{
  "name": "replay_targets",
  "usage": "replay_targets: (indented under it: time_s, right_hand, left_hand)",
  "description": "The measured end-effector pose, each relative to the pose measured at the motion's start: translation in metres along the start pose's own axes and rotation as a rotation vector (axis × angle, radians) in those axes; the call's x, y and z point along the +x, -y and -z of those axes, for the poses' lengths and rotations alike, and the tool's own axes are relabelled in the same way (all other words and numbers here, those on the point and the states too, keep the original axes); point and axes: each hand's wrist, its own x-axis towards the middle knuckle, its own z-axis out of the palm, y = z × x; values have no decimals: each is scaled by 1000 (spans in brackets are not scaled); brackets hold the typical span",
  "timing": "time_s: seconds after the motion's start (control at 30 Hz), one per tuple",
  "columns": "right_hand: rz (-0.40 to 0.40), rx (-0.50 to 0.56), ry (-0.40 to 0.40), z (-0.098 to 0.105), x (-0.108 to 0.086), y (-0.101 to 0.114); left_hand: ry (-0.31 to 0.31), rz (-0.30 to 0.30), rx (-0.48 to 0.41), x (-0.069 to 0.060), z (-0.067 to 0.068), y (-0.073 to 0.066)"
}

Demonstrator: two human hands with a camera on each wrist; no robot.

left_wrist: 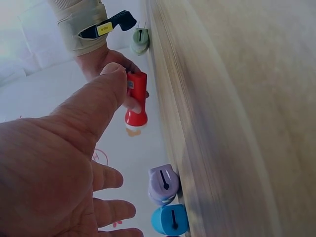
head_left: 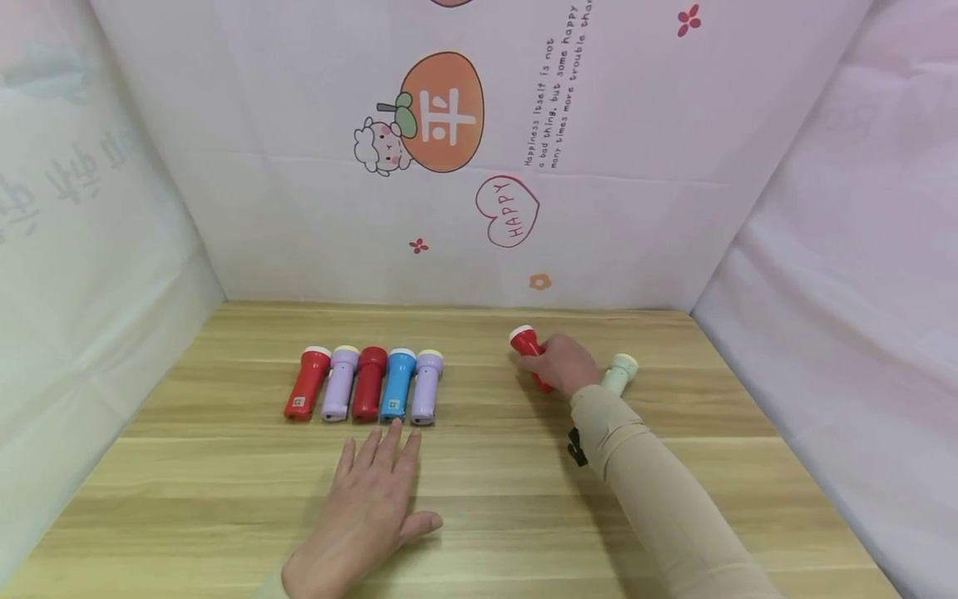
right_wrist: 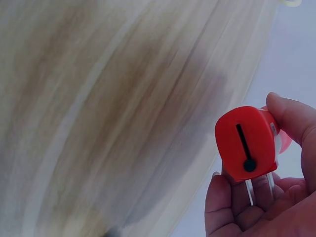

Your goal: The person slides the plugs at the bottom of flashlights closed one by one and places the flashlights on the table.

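My right hand (head_left: 563,364) grips a red flashlight (head_left: 525,339) with a white rim, held above the table at right of centre. In the right wrist view, two metal prongs stick out beside the slotted end of this red flashlight (right_wrist: 246,143). The left hand (head_left: 367,507) is spread out, palm down, with fingertips near the blue flashlight (head_left: 398,384) and holding nothing. That blue one lies in a row with a red flashlight (head_left: 308,383), a purple flashlight (head_left: 340,383), a dark red flashlight (head_left: 370,384) and another purple flashlight (head_left: 427,387).
A pale green flashlight (head_left: 617,374) lies on the wooden table (head_left: 479,466) beyond the right forearm, partly hidden by it. White printed cloth (head_left: 314,233) rises behind the table, with more cloth along both sides.
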Motion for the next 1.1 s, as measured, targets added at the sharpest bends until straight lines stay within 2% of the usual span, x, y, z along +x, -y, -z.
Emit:
replay_targets:
  time_s: [0.33,0.5,0.83,0.93,1.1]
  right_hand:
    - [58,114,3,-2,-9,1]
    - [50,247,37,-3,-14,5]
    - [35,504,92,-6,-20,14]
    - [47,536,95,-6,-22,16]
    - [42,531,107,-5,-27,19]
  left_hand:
    - [-20,-14,3,3,0,0]
    - [-32,-14,5,5,2,-1]
    - [-99,-52,23,7,1,-1]
    - [-113,-61,31,8,1,-1]
    - [-143,-76,39,10,1,-2]
